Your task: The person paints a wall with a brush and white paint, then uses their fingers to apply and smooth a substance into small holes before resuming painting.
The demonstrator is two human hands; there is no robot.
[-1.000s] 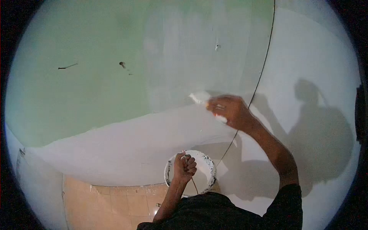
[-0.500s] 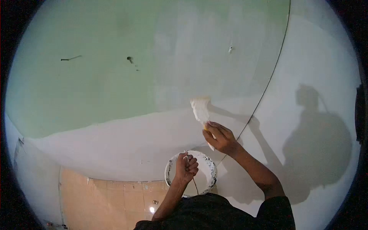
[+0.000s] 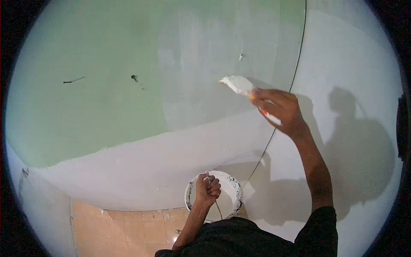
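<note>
In my right hand (image 3: 282, 109) is a paintbrush (image 3: 239, 84), its bristles thick with white paint. The bristles point left and overlap the whitened part of the green wall (image 3: 98, 103). My left hand (image 3: 208, 188) is closed around the handle of a paint bucket (image 3: 189, 201), a thin cord or wire running down from the fist. White paint shows inside the bucket, and dark smears mark its rim. Fresh whitish strokes (image 3: 192, 47) cover the wall's right part up to the corner.
A nail (image 3: 67, 82), a dark wall plug (image 3: 134, 77) and a white plug (image 3: 241, 56) stick out of the wall. A white side wall (image 3: 355, 55) meets it at the right corner. Below lies an orange tiled floor (image 3: 128, 231), with paint specks along its edge.
My right hand has moved up and right with the paintbrush, whose bristles have turned from pointing up to pointing left. My left hand keeps its hold, and the view has shifted slightly.
</note>
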